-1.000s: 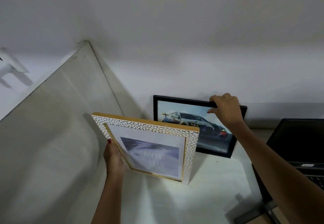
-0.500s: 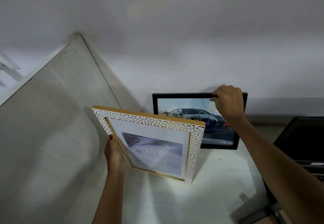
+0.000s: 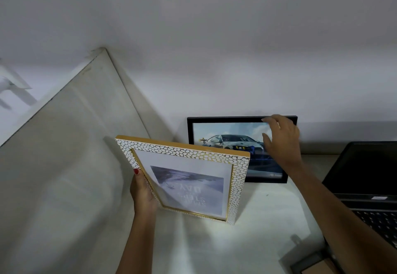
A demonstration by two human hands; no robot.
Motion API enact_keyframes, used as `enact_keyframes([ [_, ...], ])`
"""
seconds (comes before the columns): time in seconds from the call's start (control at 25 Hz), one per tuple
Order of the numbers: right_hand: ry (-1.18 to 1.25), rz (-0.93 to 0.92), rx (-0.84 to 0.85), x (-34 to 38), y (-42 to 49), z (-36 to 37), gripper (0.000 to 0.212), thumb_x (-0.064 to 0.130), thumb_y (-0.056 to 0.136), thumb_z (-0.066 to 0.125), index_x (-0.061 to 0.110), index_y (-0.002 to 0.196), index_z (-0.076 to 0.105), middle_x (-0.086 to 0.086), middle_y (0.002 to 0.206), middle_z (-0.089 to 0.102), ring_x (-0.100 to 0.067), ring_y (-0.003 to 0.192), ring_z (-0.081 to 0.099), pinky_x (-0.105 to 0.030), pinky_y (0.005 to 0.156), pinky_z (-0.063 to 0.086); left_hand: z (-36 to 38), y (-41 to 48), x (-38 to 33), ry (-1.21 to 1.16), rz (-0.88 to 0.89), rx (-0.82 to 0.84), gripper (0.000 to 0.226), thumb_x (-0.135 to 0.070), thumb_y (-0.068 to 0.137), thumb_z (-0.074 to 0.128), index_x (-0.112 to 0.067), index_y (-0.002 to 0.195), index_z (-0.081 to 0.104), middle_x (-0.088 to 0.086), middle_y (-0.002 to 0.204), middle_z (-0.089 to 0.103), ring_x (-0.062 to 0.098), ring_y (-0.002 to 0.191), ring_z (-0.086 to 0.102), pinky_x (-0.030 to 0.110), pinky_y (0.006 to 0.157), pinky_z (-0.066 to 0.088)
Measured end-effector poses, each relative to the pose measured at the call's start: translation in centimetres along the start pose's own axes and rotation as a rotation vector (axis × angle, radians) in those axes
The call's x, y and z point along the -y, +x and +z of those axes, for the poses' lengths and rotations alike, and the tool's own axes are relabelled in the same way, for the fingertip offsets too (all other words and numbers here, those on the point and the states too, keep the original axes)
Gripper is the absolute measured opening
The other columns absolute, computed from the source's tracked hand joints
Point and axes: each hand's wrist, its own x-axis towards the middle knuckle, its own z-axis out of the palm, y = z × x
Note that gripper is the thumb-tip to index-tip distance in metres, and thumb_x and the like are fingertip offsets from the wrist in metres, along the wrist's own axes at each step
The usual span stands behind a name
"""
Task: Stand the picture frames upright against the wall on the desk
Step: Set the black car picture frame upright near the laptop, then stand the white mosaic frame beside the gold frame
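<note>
A: Where does the black frame (image 3: 217, 130) stand?

B: It stands upright on its long edge at the back of the tabletop (image 3: 264, 220), its top against the wall (image 3: 236, 80). Your right hand (image 3: 281, 138) hovers in front of its upper right corner, fingers spread loose and holding nothing. I cannot tell whether a fingertip touches the top edge.

A: And the second one?

B: The white and gold frame (image 3: 236, 187) is in front of the black frame and to its left, tilted. Your left hand (image 3: 142, 194) grips its left edge. Its print reads upside down.

A: Which step is this?

B: I judge one frame placed, one to go. Next, turn the white and gold frame right way up and lean it on the wall left of the black frame, away from the laptop (image 3: 369, 177).
</note>
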Motion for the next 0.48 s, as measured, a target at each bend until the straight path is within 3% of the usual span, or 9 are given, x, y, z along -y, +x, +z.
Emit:
enact_keyframes([
  [0.08, 0.298, 0.105, 0.102, 0.9, -3.5, -1.4, 0.036, 0.000, 0.072, 0.066, 0.007, 0.106, 0.056, -0.018, 0.106, 0.058, -0.034, 0.098, 0.055, -0.039, 0.084, 0.043, 0.2, -1.0, 0.0, -0.018, 0.031, 0.026, 0.060, -0.065, 0.062, 0.061, -0.018, 0.100, 0.061, 0.002, 0.101, 0.065, 0.023, 0.091, 0.063, 0.029, 0.068, 0.054],
  [0.2, 0.587, 0.193, 0.465, 2.4, -12.2, -3.6, 0.056, -0.003, 0.072, 0.063, 0.033, 0.111, 0.048, -0.001, 0.112, 0.056, -0.022, 0.100, 0.058, -0.022, 0.084, 0.045, 1.2, -3.5, -0.7, -0.063, -0.029, 0.056, 0.032, -0.051, 0.083, 0.051, -0.021, 0.087, 0.065, -0.005, 0.082, 0.071, 0.026, 0.093, 0.062, 0.033, 0.075, 0.051],
  [0.28, 0.703, 0.312, 0.558, 3.1, -17.9, -5.2, 0.074, -0.004, 0.073, 0.060, 0.047, 0.121, 0.034, 0.012, 0.124, 0.047, -0.014, 0.112, 0.051, -0.009, 0.086, 0.037, 2.0, -5.7, -1.3, -0.096, -0.049, 0.143, 0.037, -0.052, 0.088, 0.042, -0.024, 0.094, 0.065, -0.005, 0.094, 0.071, 0.019, 0.092, 0.064, 0.034, 0.086, 0.048],
  [0.4, 0.833, 0.733, 0.397, 3.6, -22.7, -8.0, 0.093, -0.004, 0.069, 0.071, 0.033, 0.137, 0.020, 0.001, 0.136, 0.036, -0.021, 0.121, 0.040, -0.029, 0.095, 0.035, 3.3, -10.0, -2.5, -0.187, -0.086, 0.284, 0.056, -0.064, 0.086, 0.027, -0.026, 0.116, 0.056, 0.000, 0.123, 0.059, 0.015, 0.101, 0.060, 0.032, 0.092, 0.044],
  [0.48, 1.102, 0.914, 0.446, 3.3, -24.4, -10.2, 0.101, 0.013, 0.052, 0.087, 0.023, 0.135, 0.029, -0.010, 0.138, 0.038, -0.023, 0.120, 0.043, -0.034, 0.087, 0.048, 4.1, -13.1, -2.2, -0.243, -0.133, 0.372, 0.060, -0.066, 0.085, 0.018, -0.028, 0.118, 0.051, -0.002, 0.124, 0.056, 0.018, 0.107, 0.056, 0.032, 0.098, 0.039],
])
